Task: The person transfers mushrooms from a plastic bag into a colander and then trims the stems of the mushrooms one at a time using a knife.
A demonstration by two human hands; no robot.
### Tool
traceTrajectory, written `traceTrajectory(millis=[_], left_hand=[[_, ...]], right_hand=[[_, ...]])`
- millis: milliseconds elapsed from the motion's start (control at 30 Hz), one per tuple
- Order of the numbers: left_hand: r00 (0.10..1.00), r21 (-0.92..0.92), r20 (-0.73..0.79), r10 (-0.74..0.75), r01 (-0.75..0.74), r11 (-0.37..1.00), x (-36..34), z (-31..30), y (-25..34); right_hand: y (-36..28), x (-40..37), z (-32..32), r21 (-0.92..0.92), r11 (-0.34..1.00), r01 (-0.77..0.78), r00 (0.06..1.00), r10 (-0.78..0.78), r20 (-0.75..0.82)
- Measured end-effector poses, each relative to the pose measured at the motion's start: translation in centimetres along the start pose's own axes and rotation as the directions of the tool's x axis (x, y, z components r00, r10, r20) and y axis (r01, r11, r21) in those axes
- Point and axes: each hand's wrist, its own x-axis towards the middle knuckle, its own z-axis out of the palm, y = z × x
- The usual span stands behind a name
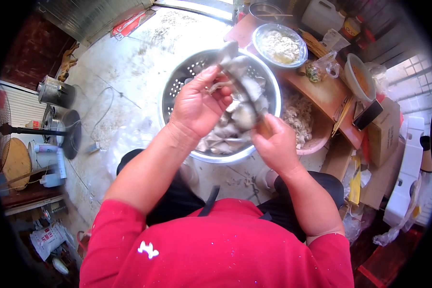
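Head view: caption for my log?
Left hand holds a grey piece over a steel colander; right hand grips a knife.

We hold both hands up in front of us, close together, each one clenched.

Our left hand [199, 103] sits higher and farther out, its back turned up toward us, the wrist bent, the fingers [215, 81] curled inward and the thumb pressed toward them in a closed grip. Our right hand [276, 144] is lower and nearer, just beside the left, curled into a tight fist with the knuckles up. Our left forearm [149, 168] and right forearm [312, 201] are bare; they reach forward and angle in toward each other, with the elbows out to the sides.
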Motion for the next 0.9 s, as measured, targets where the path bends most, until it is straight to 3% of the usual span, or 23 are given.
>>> traceTrajectory(millis=[467,700,900], left_hand=[[0.998,0.046,-0.020,-0.059,0.060,0.997,-0.5,0.0,-0.4],[0.990,0.123,0.009,-0.138,0.136,0.983,-0.9,0.0,-1.5],[0.994,0.194,-0.054,-0.091,0.100,0.976,-0.9,-0.4,-1.7]], right_hand=[[0.4,0.2,-0.6,-0.223,0.967,0.127,0.989,-0.141,-0.048],[0.7,0.4,-0.3,-0.274,0.953,0.126,0.988,-0.145,-0.050],[0.7,1.0,0.4,-0.317,0.941,0.120,0.992,-0.126,0.004]])
